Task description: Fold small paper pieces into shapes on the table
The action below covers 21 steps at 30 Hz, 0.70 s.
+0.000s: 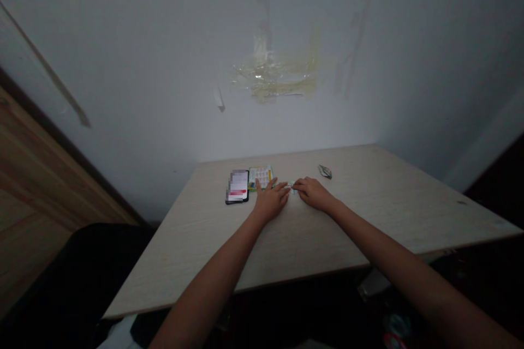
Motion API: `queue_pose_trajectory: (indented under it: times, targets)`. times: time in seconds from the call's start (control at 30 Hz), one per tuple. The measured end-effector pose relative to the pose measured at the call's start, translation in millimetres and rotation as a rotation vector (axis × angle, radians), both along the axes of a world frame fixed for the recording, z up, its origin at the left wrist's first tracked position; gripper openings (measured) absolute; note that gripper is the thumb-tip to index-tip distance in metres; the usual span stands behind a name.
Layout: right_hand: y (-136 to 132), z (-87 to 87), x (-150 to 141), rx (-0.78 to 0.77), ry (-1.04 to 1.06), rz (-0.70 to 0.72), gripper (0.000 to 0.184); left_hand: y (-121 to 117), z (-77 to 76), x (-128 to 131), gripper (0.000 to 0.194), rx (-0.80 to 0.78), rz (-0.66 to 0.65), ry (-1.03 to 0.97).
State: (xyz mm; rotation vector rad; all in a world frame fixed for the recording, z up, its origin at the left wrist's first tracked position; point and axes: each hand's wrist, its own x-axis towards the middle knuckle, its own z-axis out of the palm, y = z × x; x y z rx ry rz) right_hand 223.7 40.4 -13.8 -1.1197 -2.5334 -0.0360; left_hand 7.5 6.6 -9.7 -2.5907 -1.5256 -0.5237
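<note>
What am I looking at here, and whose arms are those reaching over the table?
No robot here: this is one picture from a camera worn on a person's head, looking forward and down, so the arms are that person's own. Both bare hands, left and right, meet at a small, pale piece, too small to identify. On the table lie a phone, a printed sheet or booklet under the left hand's fingers, and a small folded-looking item.

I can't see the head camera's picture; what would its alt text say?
Two bare hands, left and right, meet at a small pale piece on a wooden table; a phone and printed booklet lie left, a small folded item right.
</note>
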Motion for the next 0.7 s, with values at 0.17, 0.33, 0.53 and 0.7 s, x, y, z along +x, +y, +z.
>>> queue_pose_trajectory:
  times: [0.17, 0.33, 0.53, 0.7]
  targets:
    - [-2.5, -0.2, -0.5, 0.024, 0.001, 0.003, 0.038, -2.2, 1.2, 0.3, 0.036, 0.015, 0.002, -0.009]
    - [0.9, -1.3, 1.5, 0.020, -0.015, 0.031, 0.038, -1.3, 1.8, -0.2, 0.036, -0.014, 0.016, 0.001]
    - [3.3, -1.1, 4.4, 0.000, 0.020, 0.106, 0.042, 0.1, 1.7, -2.0, 0.037, -0.055, 0.028, -0.025]
    - [1.3, -1.5, 6.1, -0.024, 0.075, 0.112, 0.046, 0.7, 3.4, -4.4, 0.034, -0.083, 0.032, -0.054]
